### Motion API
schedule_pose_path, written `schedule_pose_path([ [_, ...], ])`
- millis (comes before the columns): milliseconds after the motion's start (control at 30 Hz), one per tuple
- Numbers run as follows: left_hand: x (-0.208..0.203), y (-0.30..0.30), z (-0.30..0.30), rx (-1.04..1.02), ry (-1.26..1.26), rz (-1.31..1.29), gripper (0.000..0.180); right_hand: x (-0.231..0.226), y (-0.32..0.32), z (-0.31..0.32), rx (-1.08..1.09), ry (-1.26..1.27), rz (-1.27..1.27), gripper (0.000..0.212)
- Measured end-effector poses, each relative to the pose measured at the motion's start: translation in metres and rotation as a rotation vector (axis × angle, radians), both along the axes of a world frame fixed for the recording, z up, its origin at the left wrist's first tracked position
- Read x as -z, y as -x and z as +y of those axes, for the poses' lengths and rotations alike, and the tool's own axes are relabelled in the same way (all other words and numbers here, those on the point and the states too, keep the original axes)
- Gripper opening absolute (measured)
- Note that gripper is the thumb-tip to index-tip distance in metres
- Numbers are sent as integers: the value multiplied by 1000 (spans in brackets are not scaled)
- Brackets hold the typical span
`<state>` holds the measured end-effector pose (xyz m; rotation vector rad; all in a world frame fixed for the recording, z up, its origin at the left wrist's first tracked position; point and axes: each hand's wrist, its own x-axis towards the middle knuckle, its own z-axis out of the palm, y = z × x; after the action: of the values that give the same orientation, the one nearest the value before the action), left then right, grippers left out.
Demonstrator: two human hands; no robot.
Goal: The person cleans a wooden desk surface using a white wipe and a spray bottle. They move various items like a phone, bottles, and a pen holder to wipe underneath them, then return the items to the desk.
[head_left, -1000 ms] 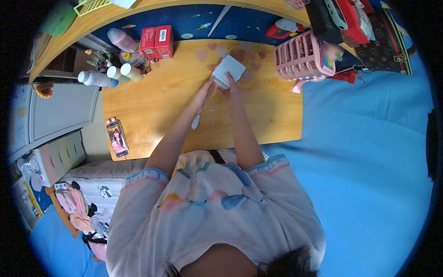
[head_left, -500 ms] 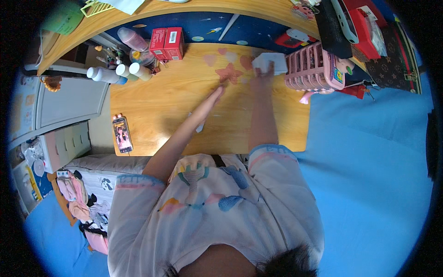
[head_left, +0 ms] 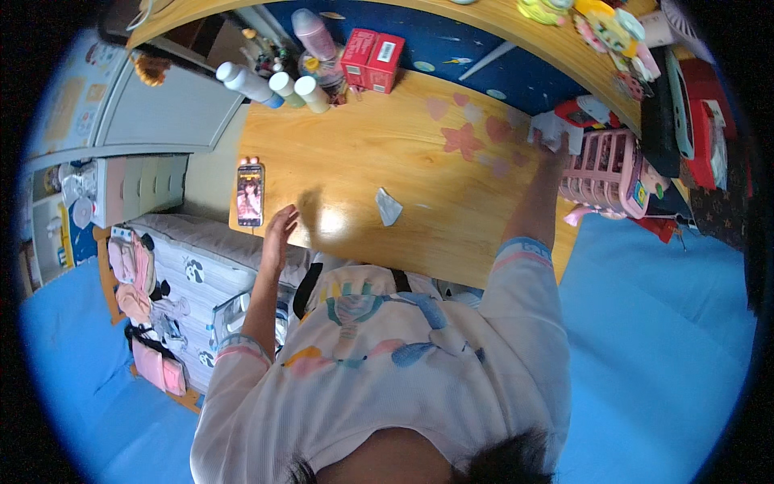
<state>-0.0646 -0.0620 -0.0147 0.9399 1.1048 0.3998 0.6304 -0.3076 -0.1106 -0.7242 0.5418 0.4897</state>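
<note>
My left hand (head_left: 281, 227) hovers at the table's front left edge, fingers apart, holding nothing, its shadow on the wood beside it. A phone (head_left: 251, 196) with a lit screen lies just left of it. At the back right, my right hand (head_left: 553, 149) is on a crumpled white tissue (head_left: 549, 127), against the pink basket (head_left: 601, 165); its fingertips are partly hidden and a little blurred. Another small white piece (head_left: 389, 207), tissue or paper, lies near the table's front middle. Pink star and heart shapes (head_left: 462, 142) mark the tabletop left of my right hand.
Red boxes (head_left: 372, 61), white-capped bottles (head_left: 312, 94) and a pink bottle (head_left: 313, 35) line the table's back left. A wooden shelf (head_left: 484, 18) arches over the back edge. Blue bedding (head_left: 645, 323) spreads at the right. Drawers (head_left: 145, 192) stand at the left.
My left hand has moved from beside the pink star to the front left edge, uncovering the small white piece. My right hand stays on the tissue near the basket. The view has swung left.
</note>
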Motion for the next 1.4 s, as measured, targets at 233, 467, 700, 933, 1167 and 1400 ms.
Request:
schedule_pose_path([
  [233, 33, 99, 92, 247, -1071, 947, 20, -11, 30, -5, -60, 51, -48, 58],
  [467, 62, 110, 141, 494, -1172, 963, 23, 0, 162, 21, -347, 258, 0, 53],
  [700, 25, 54, 160, 301, -1036, 681, 56, -36, 235, 114, -711, 362, -329, 59],
  [933, 5, 74, 129, 228, -1041, 550, 57, -187, 312, 332, -881, 1303, -689, 127],
  [1167, -18, 107, 65, 222, -899, 465, 58, -175, 298, 436, -976, 1875, -481, 143],
  [1400, -32, 124, 57, 192, -883, 462, 61, -166, 282, 414, -885, 1843, -412, 135],
])
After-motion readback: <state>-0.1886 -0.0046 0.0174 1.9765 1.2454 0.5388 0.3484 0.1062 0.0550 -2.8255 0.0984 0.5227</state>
